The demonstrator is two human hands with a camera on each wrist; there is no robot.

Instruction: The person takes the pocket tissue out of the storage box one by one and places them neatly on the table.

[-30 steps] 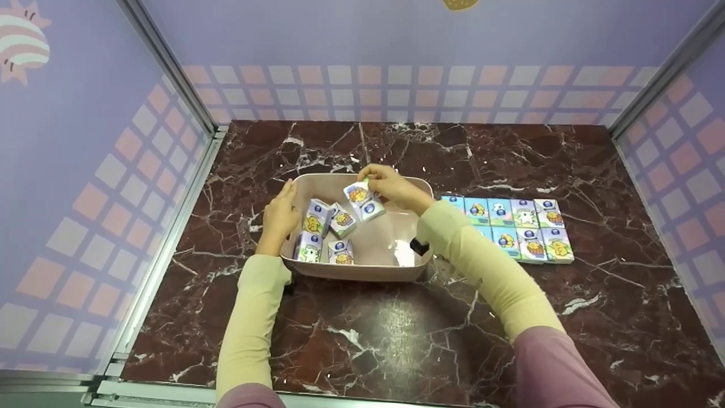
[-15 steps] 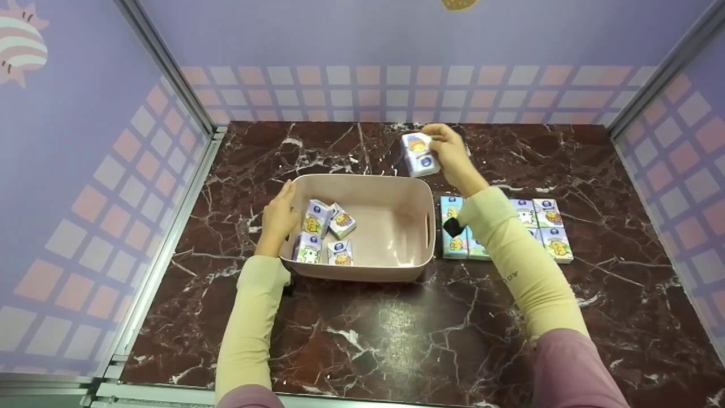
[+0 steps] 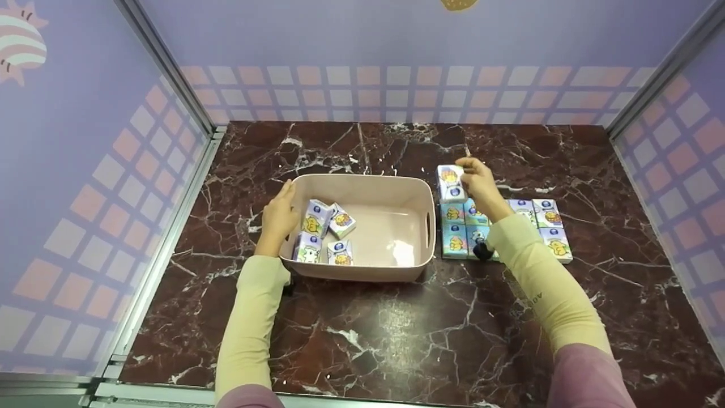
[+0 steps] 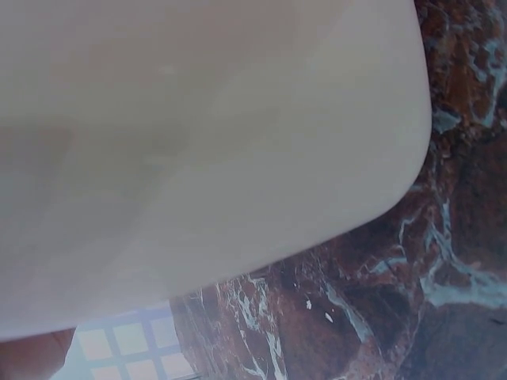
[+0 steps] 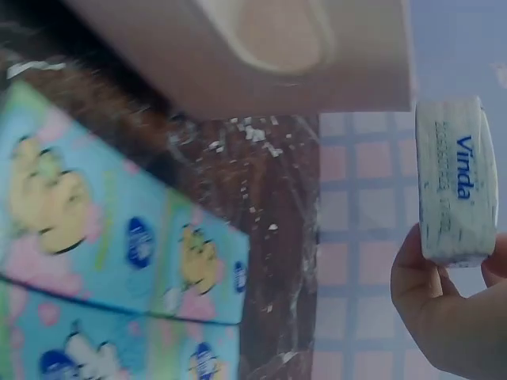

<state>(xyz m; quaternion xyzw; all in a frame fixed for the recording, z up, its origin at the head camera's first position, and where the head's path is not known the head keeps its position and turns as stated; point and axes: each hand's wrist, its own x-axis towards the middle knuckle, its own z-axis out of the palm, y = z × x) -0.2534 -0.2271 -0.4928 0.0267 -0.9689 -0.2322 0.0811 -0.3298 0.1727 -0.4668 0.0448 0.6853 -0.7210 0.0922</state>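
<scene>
Thumb and fingers of my right hand (image 3: 482, 187) pinch a small pack of tissues (image 3: 451, 182) by its right edge, just behind the left end of the laid-out packs. In the right wrist view this tissue pack (image 5: 457, 186) shows a white side with blue lettering, raised off the table. A beige plastic bin (image 3: 357, 274) stands at the middle. Against its left end rests my left hand (image 3: 278, 221), fingers straight along the rim. Several tissue packs (image 3: 341, 220) lie loosely inside the bin's left part.
Two rows of tissue packs (image 3: 557, 245) lie flat and close together on the right, partly hidden by the right arm. The dark red marbled tabletop (image 3: 362, 334) is bounded by purple patterned walls (image 3: 396, 45) at the back and sides.
My right hand has lifted the tissue pack out of the bin, carried it right over the back corner, then lowered it toward the rows. The left hand has stayed in place.
</scene>
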